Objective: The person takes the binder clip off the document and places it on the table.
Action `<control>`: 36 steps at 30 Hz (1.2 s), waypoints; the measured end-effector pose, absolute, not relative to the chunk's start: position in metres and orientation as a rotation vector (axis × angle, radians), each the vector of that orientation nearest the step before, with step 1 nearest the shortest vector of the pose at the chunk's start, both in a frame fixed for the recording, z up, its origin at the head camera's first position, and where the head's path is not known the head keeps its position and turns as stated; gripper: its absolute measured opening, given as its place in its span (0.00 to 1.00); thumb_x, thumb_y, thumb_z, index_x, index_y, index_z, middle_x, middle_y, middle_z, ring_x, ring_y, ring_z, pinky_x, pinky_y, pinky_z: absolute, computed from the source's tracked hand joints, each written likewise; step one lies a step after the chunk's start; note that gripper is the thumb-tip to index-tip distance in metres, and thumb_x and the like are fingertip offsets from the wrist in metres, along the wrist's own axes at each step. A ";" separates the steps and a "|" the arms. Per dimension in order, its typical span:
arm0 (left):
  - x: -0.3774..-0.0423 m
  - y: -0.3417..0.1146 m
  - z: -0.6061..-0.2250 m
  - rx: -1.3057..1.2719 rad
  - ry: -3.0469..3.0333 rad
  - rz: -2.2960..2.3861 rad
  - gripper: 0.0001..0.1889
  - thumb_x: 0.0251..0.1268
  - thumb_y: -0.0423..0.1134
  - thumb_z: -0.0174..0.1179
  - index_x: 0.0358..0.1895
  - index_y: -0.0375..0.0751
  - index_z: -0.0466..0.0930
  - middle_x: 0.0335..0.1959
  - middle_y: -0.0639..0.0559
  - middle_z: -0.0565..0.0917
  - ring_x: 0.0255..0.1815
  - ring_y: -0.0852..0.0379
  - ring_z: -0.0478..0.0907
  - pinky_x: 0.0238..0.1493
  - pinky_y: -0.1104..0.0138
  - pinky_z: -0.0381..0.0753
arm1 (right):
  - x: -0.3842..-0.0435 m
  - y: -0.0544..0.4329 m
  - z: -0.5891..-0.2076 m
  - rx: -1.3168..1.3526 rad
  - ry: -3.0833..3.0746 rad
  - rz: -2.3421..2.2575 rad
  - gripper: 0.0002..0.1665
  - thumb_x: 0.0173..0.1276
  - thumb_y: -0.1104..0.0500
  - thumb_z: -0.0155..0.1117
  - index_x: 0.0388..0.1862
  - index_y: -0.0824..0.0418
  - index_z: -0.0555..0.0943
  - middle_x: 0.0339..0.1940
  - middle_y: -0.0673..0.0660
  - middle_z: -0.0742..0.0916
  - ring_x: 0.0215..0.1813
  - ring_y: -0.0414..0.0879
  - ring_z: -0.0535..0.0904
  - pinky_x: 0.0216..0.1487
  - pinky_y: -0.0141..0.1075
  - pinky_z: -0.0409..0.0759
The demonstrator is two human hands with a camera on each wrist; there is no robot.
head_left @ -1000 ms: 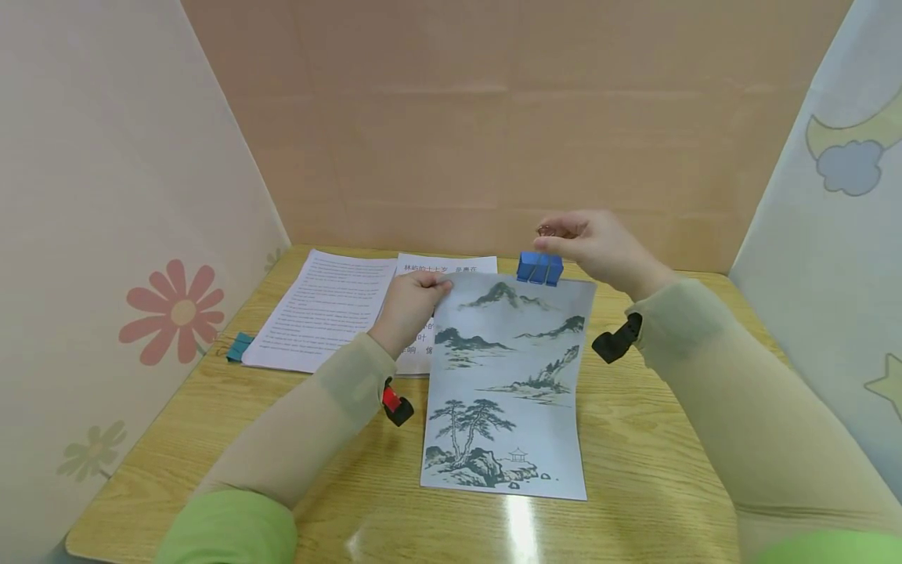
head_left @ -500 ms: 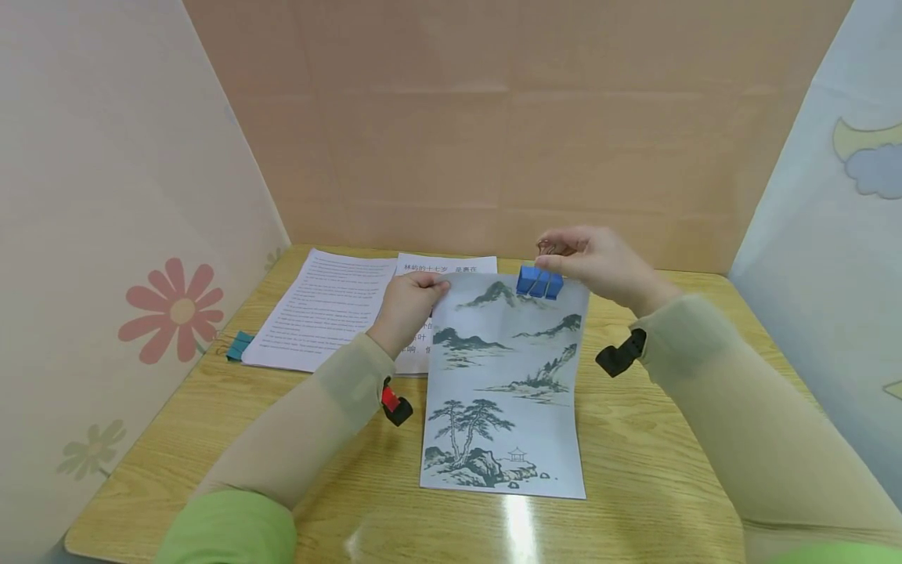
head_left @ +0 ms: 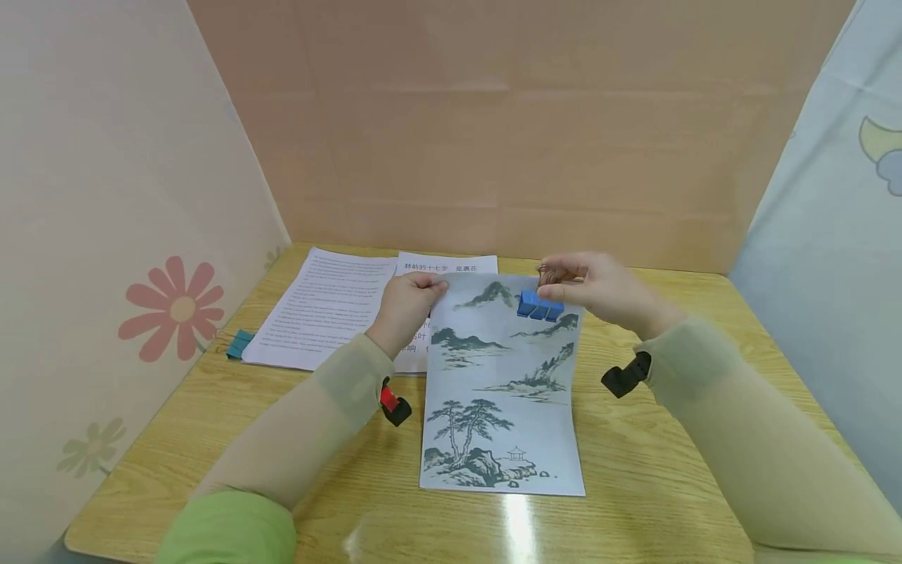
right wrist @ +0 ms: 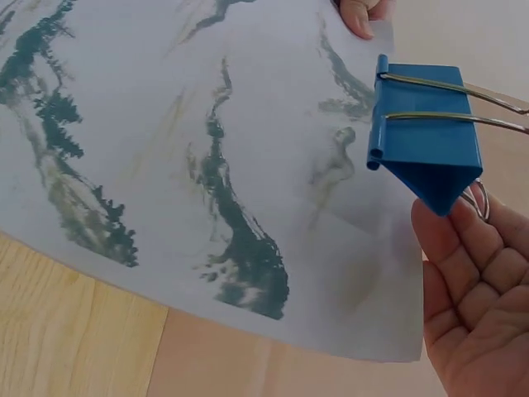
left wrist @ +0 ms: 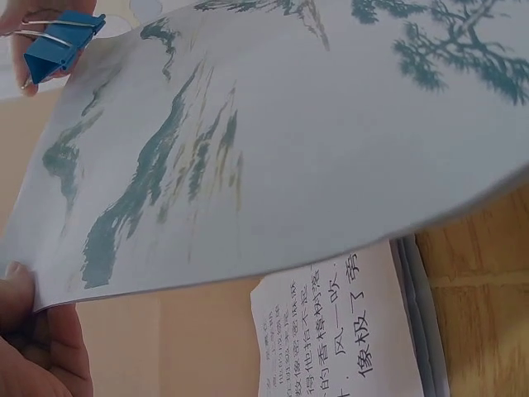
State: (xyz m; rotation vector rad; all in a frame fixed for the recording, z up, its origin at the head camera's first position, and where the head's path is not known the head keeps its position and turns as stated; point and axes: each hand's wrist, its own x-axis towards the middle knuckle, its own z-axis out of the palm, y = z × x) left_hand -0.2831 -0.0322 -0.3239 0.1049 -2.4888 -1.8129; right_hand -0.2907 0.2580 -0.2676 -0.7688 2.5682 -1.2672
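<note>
A wooden table [head_left: 634,462] carries two text sheets [head_left: 324,309] side by side at its far left, a teal clip [head_left: 239,345] beside them (at the edge), and the near end of an ink landscape print [head_left: 503,423].

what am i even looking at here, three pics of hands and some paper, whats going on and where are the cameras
There is no machine here: a person works with two bare hands at a wooden table with screens around it. The wide picture comes from a camera on the person's head, looking down. The two close-ups come from small cameras strapped to each wrist.

The left hand pinches the top left corner of a landscape print, lifting its top edge off the table. The right hand holds a blue binder clip by its wire handles, at the print's top right corner. Whether the clip already grips the paper is hard to tell.

Behind the print lie text pages, and a small teal clip sits at their left.
</note>
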 end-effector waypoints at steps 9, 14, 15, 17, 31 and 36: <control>-0.284 -0.035 -0.328 0.110 -2.496 -1.771 0.09 0.66 0.41 0.62 0.41 0.40 0.87 0.30 0.49 0.82 0.24 0.57 0.71 0.27 0.66 0.71 | -0.280 0.263 -0.275 -0.790 2.611 -1.259 0.23 0.66 0.46 0.66 0.53 0.58 0.80 0.44 0.55 0.81 0.53 0.48 0.72 0.60 0.57 0.62; -0.283 -0.036 -0.329 0.117 -2.491 -1.747 0.09 0.66 0.40 0.62 0.39 0.39 0.87 0.26 0.50 0.79 0.23 0.57 0.69 0.25 0.67 0.69 | -0.277 0.270 -0.280 -0.784 2.614 -1.231 0.22 0.66 0.46 0.66 0.54 0.57 0.79 0.43 0.55 0.80 0.53 0.49 0.71 0.57 0.56 0.62; -0.283 -0.036 -0.329 0.120 -2.492 -1.747 0.09 0.66 0.41 0.62 0.39 0.39 0.87 0.26 0.50 0.79 0.23 0.57 0.69 0.25 0.67 0.69 | -0.277 0.271 -0.281 -0.794 2.611 -1.228 0.23 0.66 0.46 0.65 0.55 0.57 0.79 0.44 0.55 0.80 0.53 0.49 0.71 0.57 0.55 0.63; -0.282 -0.036 -0.328 0.127 -2.494 -1.749 0.09 0.66 0.41 0.62 0.38 0.39 0.87 0.27 0.50 0.79 0.24 0.57 0.69 0.25 0.67 0.68 | -0.277 0.274 -0.284 -0.815 2.593 -1.234 0.23 0.67 0.47 0.65 0.55 0.58 0.78 0.45 0.56 0.80 0.52 0.49 0.71 0.55 0.53 0.64; -0.282 -0.040 -0.333 0.122 -2.481 -1.784 0.09 0.67 0.41 0.61 0.40 0.40 0.87 0.36 0.48 0.81 0.26 0.55 0.71 0.27 0.66 0.70 | -0.265 0.293 -0.307 -0.838 2.582 -1.245 0.26 0.68 0.51 0.65 0.61 0.61 0.76 0.46 0.54 0.83 0.50 0.47 0.73 0.54 0.51 0.66; -0.282 -0.040 -0.333 0.128 -2.481 -1.787 0.09 0.67 0.41 0.61 0.40 0.40 0.87 0.34 0.49 0.81 0.26 0.56 0.72 0.27 0.67 0.71 | -0.261 0.298 -0.315 -0.794 2.580 -1.229 0.24 0.67 0.51 0.65 0.58 0.60 0.77 0.46 0.53 0.82 0.52 0.47 0.73 0.53 0.50 0.67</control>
